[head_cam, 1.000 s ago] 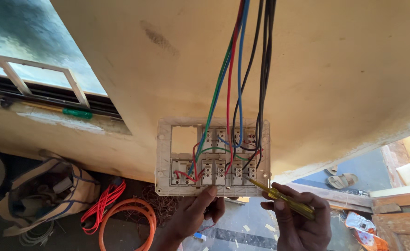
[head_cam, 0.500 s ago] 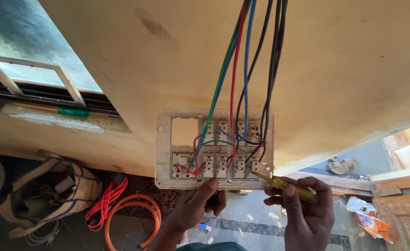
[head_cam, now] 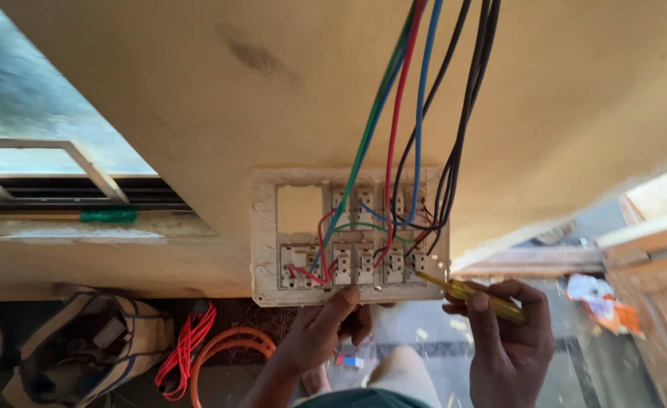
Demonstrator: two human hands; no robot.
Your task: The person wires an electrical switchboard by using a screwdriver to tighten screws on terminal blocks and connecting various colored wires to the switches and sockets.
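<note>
Since a second ago both hands have risen closer to the switch plate (head_cam: 348,234). Left hand (head_cam: 326,332) steadies its lower edge, grip around the rim. Right hand (head_cam: 507,340), grip clamped on the yellow screwdriver (head_cam: 469,291), should keep the tip squarely on the bottom-right terminal, clear of the black wires (head_cam: 454,166).

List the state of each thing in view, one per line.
Switch plate: back side showing, held against the wall.
Wires: hanging down, joined to the switch backs.
Left hand: gripping the plate's lower edge.
Right hand: holding the yellow screwdriver, tip at the plate's lower right corner.
Tool bag: open, on the floor.
</note>
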